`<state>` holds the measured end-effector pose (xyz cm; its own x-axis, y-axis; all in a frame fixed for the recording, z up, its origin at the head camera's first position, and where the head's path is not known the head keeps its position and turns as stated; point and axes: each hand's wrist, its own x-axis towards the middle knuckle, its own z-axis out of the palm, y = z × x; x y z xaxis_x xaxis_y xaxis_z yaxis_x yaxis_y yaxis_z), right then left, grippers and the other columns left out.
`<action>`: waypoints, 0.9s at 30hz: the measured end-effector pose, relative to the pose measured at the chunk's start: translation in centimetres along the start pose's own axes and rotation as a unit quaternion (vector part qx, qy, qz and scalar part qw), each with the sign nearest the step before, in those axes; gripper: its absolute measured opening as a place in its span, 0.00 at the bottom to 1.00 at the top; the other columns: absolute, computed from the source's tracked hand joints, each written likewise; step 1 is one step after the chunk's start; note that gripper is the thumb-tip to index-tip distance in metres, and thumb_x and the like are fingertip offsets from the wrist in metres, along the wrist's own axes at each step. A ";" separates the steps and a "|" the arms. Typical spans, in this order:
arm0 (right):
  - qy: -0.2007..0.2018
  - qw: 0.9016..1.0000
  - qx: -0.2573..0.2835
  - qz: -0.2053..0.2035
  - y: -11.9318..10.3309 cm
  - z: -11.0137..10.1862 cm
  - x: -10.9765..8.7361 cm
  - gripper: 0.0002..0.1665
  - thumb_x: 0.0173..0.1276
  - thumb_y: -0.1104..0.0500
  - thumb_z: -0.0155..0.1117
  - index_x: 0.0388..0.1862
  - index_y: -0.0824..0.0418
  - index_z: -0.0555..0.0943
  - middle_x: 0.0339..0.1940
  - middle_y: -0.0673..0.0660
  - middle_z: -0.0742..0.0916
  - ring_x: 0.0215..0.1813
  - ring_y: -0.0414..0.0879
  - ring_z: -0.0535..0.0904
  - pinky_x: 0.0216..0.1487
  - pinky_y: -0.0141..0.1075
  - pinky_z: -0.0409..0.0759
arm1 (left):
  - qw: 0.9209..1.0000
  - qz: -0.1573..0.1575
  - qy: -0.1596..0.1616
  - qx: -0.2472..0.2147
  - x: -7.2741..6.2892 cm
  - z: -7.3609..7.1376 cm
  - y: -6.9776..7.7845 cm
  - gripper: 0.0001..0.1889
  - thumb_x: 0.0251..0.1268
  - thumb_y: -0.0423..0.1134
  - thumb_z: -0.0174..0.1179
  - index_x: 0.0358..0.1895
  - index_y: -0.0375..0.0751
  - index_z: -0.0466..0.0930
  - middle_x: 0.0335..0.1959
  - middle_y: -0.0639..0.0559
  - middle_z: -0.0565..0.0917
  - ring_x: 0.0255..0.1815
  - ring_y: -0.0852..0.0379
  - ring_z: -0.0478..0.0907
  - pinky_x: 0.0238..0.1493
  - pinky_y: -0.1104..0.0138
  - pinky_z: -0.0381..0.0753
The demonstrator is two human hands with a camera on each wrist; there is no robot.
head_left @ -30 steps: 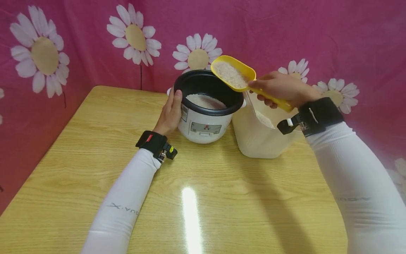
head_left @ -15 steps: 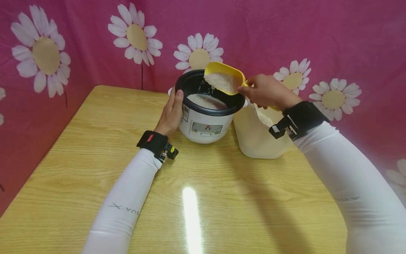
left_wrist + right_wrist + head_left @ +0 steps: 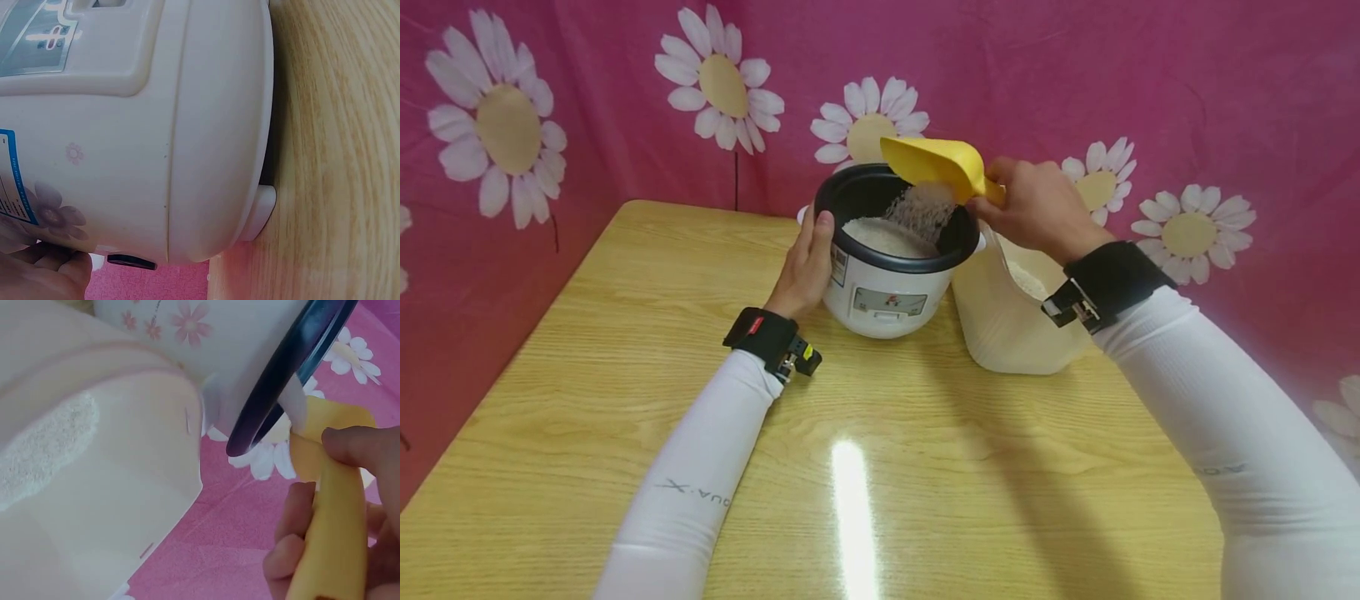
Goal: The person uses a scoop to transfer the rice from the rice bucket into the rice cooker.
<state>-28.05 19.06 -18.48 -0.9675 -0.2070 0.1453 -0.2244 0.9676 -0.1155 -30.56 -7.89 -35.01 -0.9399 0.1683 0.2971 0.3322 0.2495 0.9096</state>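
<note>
A white rice cooker (image 3: 880,308) with a black rim stands on the wooden table, rice (image 3: 887,237) lying inside its pot. Against the cooker's left side rests my left hand (image 3: 801,271), its fingers extended up toward the rim; the left wrist view shows fingers (image 3: 44,275) touching the wall near a printed flower. My right hand (image 3: 1037,204) grips a yellow scoop (image 3: 936,162) by its handle, tipped over the pot's right side. A stream of rice (image 3: 921,208) falls from it into the pot. In the right wrist view, thumb and fingers wrap the scoop's handle (image 3: 334,531).
Right of the cooker, close beside it, is a cream plastic bin (image 3: 1015,329) with rice (image 3: 53,447) inside. Behind the table (image 3: 760,467) hangs a pink cloth (image 3: 1000,75) printed with large daisies.
My right hand has moved left with the scoop and turned it over, so the rice that lay in it now pours into the pot. The left hand has stayed on the cooker.
</note>
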 end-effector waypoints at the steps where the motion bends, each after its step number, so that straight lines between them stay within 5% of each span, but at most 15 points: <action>1: 0.007 1.000 -0.005 0.000 0.0 -0.1 0.0 0.25 0.73 0.44 0.61 0.55 0.63 0.80 0.31 0.61 0.79 0.34 0.56 0.74 0.29 0.39 0.68 | 1.000 -0.001 -0.001 0.000 0.0 0.0 0.0 0.34 0.81 0.62 0.27 0.85 0.64 0.37 0.87 0.51 0.52 0.86 0.46 0.53 0.86 0.41 0.50; 7: 0.012 1.000 -0.006 0.011 0.1 -0.5 0.0 0.26 0.73 0.44 0.62 0.56 0.63 0.79 0.36 0.63 0.82 0.36 0.57 0.76 0.30 0.40 0.72 | 1.000 0.001 -0.005 -0.003 0.0 -0.1 -0.2 0.34 0.81 0.62 0.27 0.85 0.64 0.37 0.87 0.51 0.52 0.86 0.45 0.53 0.86 0.40 0.49; 16: 0.037 0.999 -0.005 0.011 0.9 -0.7 -0.3 0.24 0.73 0.44 0.59 0.50 0.64 0.81 0.29 0.60 0.80 0.33 0.56 0.74 0.28 0.40 0.70 | 1.000 0.001 0.004 -0.005 -0.2 -0.1 0.0 0.35 0.80 0.65 0.26 0.85 0.65 0.39 0.86 0.50 0.55 0.85 0.45 0.55 0.85 0.41 0.52; 27: 0.029 0.998 -0.029 0.048 4.1 -2.5 -1.1 0.26 0.75 0.43 0.55 0.54 0.65 0.77 0.37 0.66 0.82 0.36 0.59 0.75 0.30 0.42 0.71 | 1.000 -0.001 0.003 -0.002 -0.2 -0.1 0.0 0.36 0.79 0.68 0.25 0.85 0.67 0.38 0.86 0.50 0.56 0.85 0.46 0.56 0.85 0.41 0.52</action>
<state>-27.65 23.64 -16.63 -0.9754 -0.1063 0.1933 -0.1228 0.9896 -0.0755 -30.41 -8.00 -35.06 -0.9411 0.1618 0.2970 0.3300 0.2468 0.9112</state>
